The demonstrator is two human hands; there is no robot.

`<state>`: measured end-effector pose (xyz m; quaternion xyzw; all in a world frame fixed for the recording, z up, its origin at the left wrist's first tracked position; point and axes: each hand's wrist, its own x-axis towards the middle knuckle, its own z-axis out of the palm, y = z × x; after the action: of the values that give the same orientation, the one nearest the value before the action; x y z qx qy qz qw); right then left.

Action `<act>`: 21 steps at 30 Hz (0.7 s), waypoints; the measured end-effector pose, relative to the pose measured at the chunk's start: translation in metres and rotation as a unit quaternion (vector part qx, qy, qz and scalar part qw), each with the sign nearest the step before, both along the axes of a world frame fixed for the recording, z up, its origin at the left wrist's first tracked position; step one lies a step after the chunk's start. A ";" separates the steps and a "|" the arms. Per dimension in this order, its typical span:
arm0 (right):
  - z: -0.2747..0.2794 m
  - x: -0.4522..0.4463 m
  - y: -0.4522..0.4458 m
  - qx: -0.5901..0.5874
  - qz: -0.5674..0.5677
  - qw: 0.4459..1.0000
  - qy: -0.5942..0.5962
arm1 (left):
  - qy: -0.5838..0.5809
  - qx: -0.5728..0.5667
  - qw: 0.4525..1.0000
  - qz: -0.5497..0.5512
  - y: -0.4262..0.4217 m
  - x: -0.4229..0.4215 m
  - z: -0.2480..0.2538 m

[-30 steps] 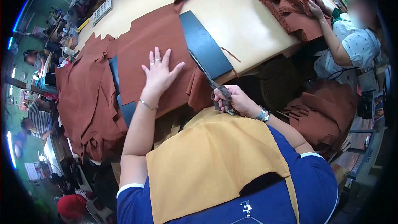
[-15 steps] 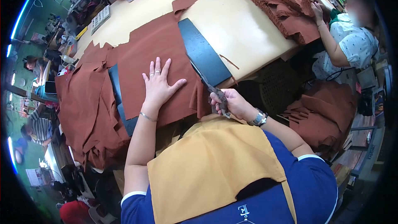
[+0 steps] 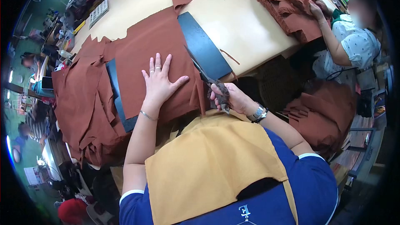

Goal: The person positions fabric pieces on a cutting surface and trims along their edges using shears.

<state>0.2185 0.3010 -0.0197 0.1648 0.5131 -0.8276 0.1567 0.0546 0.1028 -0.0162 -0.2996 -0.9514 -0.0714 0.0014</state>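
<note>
My left hand [image 3: 160,80] lies flat with spread fingers on a reddish-brown fabric sheet [image 3: 146,41]. In my right hand [image 3: 231,98] are large scissors [image 3: 203,70] with cloth-wrapped handles, fingers closed round them. Their blades point up and left at the sheet's right edge, beside a dark blue-green board [image 3: 204,46]. A narrow fabric flap hangs by the blades over the table's front edge. Another part of the board shows along the sheet's left side.
A heap of brown fabric [image 3: 85,104] hangs over the table [image 3: 233,12] at the left. At the right, a person handles a fabric stack [image 3: 283,8]; another brown pile [image 3: 323,114] lies below. A calculator-like keypad [image 3: 98,13] sits at the far left.
The scissors have moved from along the board's edge slightly left onto the sheet's right edge. My left hand stays flat on the fabric. The whole view has shifted slightly.
</note>
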 end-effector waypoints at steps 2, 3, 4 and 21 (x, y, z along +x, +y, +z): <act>0.003 0.001 0.001 0.011 0.010 1.000 0.003 | -0.001 -0.001 1.000 -0.001 0.000 0.000 0.001; 0.002 0.002 0.000 0.014 0.003 1.000 0.006 | -0.001 0.000 1.000 -0.002 0.000 0.000 0.000; 0.001 0.004 -0.001 0.016 -0.004 1.000 0.010 | -0.001 0.001 1.000 -0.002 0.000 0.000 0.000; 0.000 0.002 0.003 0.021 -0.026 0.999 0.010 | -0.003 0.008 1.000 -0.022 0.000 0.014 0.000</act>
<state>0.2206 0.3039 -0.0193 0.1733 0.5272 -0.8222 0.1261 0.0686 0.1028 -0.0158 -0.3201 -0.9440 -0.0802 -0.0002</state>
